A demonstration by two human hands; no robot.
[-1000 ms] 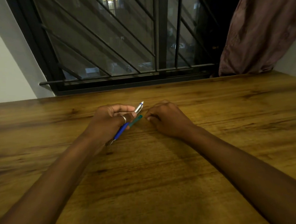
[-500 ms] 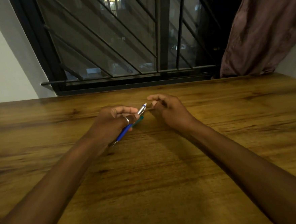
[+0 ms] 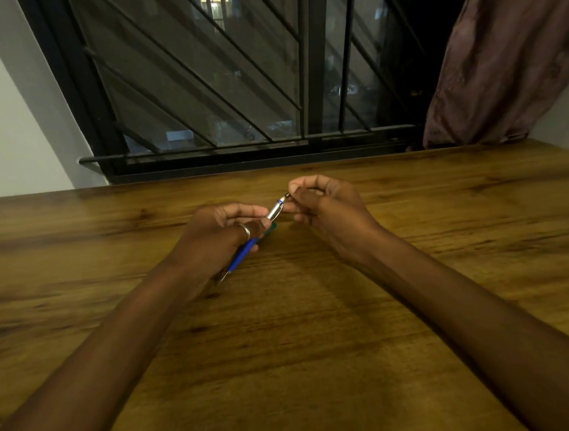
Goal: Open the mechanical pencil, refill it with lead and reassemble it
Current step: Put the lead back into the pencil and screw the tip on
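Left hand (image 3: pixel 217 237) is gripping the blue mechanical pencil (image 3: pixel 274 212) above the wooden table (image 3: pixel 286 350), mid-scene, steadying its silver end rightward. Right hand (image 3: pixel 326 209) is pinching the small end piece (image 3: pixel 287 195) there (cap or eraser, unclear), likely working it.

Pencil (image 3: pixel 245 251) blue, silver toward its upper end. Ring (image 3: pixel 246 232) silver. Table (image 3: pixel 319 347) brown, dark-grained. Grille (image 3: pixel 199 73) black, diagonal bars. Curtain (image 3: pixel 501 65) dusky mauve, upper right. Wall (image 3: pixel 0 117) white, upper left.
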